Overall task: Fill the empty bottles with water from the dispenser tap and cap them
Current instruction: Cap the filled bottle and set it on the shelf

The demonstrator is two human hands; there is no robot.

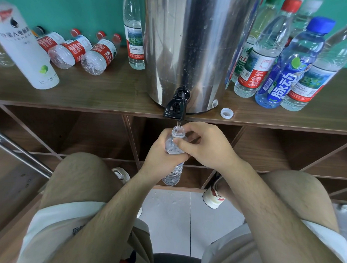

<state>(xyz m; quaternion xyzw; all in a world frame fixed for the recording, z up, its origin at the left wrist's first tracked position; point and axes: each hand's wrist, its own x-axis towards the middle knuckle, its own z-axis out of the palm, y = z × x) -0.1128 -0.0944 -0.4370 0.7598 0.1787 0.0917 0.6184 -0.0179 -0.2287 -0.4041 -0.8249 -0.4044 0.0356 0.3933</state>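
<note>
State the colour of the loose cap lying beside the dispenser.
The loose cap is white, clearest in the head view.

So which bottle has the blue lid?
The blue-labelled bottle, standing on the shelf right of the steel dispenser. The bottles beside it have red caps where their caps show.

**Counts of items by kind.** One steel dispenser [191, 43] fitted with one black tap [175, 107] is shown. One uncapped bottle [172, 173] is held below it by two hands, the left hand [158, 154] and the right hand [207, 146]. One loose white cap [226, 113] is counted on the shelf [111, 89]. Three red-labelled lying bottles [98, 58] are seen at the left, with one white bottle [28, 47] and one upright clear bottle [133, 37]. At the right, one blue bottle [284, 76] and at least four clear standing bottles [257, 61] are counted; those behind cannot be told exactly.
</note>
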